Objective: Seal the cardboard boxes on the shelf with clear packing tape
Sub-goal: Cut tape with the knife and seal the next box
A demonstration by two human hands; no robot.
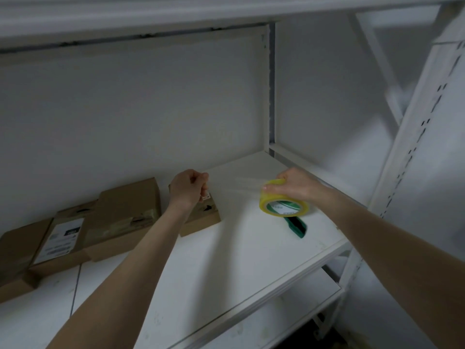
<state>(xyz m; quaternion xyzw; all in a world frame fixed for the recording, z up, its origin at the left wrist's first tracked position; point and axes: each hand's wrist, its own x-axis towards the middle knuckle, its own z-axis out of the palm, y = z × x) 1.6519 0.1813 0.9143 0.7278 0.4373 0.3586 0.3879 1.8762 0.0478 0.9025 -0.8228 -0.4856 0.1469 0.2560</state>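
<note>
- White metal shelf (226, 260) against a white wall (125, 109), in dim light.
- Four cardboard boxes (125, 217) at its left; one tape roll (284, 204); one green cutter (298, 226).
- Left hand (190, 188) pinches the clear tape's end over the rightmost box (203, 219) — right hand (298, 186) grips the roll near the cutter.

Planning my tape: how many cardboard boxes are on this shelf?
4. A far-left box, a labelled box beside it, a larger box overlapping that, and a small box by the left hand. More may lie past the left edge.
</note>
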